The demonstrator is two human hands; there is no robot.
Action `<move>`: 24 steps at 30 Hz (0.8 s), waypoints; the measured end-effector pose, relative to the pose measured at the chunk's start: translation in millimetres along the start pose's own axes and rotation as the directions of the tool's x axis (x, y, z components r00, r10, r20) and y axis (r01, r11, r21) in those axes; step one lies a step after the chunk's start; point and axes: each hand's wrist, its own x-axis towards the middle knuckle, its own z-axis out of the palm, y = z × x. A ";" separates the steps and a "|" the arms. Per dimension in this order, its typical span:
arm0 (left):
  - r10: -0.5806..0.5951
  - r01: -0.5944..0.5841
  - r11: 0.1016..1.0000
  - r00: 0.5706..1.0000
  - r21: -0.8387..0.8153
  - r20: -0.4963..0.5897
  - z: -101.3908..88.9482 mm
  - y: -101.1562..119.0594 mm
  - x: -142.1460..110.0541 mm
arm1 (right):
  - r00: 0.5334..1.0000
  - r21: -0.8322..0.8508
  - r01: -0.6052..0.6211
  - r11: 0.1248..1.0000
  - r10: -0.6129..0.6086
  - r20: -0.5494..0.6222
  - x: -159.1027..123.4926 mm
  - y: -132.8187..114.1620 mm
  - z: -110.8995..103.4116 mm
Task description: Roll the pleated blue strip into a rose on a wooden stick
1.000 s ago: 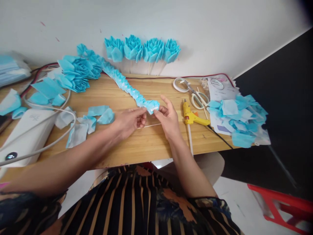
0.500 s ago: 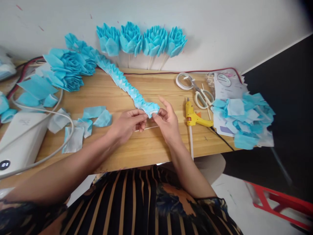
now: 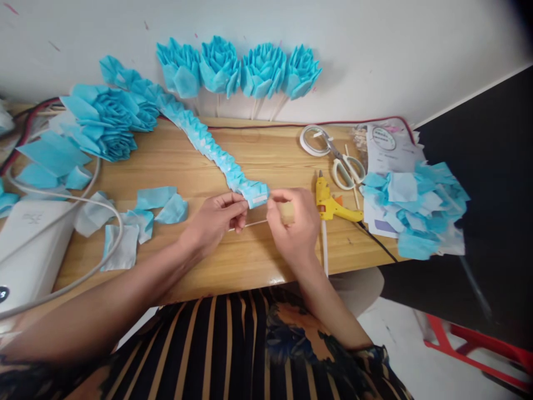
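Observation:
A long strip of overlapping blue petals (image 3: 208, 147) runs diagonally over the table to my hands. My left hand (image 3: 214, 219) pinches its near end between thumb and fingers. A short whitish piece, like tape, shows on the face of that end. My right hand (image 3: 293, 222) is closed in a pinch right at the strip's right edge. Whatever its fingertips hold is too small to make out. A thin pale stick (image 3: 255, 224) lies on the table between my hands.
Finished blue flowers (image 3: 220, 66) on sticks lean at the wall; more flowers (image 3: 108, 119) lie left. Right are a yellow glue gun (image 3: 328, 203), scissors (image 3: 343, 166), a tape roll (image 3: 306, 145) and a petal pile (image 3: 416, 200). A white power bank (image 3: 37, 244) with cable sits left.
My right hand has drawn its raised fingers in and moved slightly right, off the face of the strip's end, uncovering the whitish piece. My left hand keeps its pinch.

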 end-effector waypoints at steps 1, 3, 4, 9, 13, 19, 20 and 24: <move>0.006 -0.006 1.000 1.000 0.006 0.004 0.0 -0.1 0.0 | 0.998 -0.072 0.054 0.996 -0.051 0.042 0.3 -1.4 -1.0; 0.015 -0.016 1.000 1.000 0.011 0.011 0.0 -0.3 -0.1 | 0.989 -0.142 0.118 0.983 -0.102 0.110 0.4 -3.1 -0.9; 0.017 -0.017 1.000 1.000 0.011 0.013 0.1 -0.2 -0.1 | 0.986 -0.147 0.128 0.981 -0.110 0.121 0.4 -3.5 -0.9; -0.008 0.008 1.000 1.000 -0.004 0.007 0.3 1.4 -0.4 | 0.996 -0.069 0.073 0.995 -0.069 0.060 2.7 -2.2 -20.7; -0.034 0.034 0.999 0.999 -0.023 0.005 0.0 3.3 -1.0 | 1.000 -0.111 0.016 0.994 -0.015 0.017 8.0 6.4 -52.6; -0.041 0.041 0.999 0.999 -0.010 0.006 -0.5 4.3 -1.2 | 0.986 -0.021 0.024 0.999 -0.020 0.166 20.0 22.0 -59.2; -0.038 0.038 0.999 0.999 -0.007 0.010 -0.6 4.1 -1.0 | 0.979 -0.004 0.028 1.000 -0.026 0.205 22.5 23.5 -55.7; -0.029 0.030 1.000 0.999 -0.002 0.022 -1.3 3.4 -0.5 | 0.929 0.143 -0.122 0.982 0.062 0.366 33.3 30.0 -40.5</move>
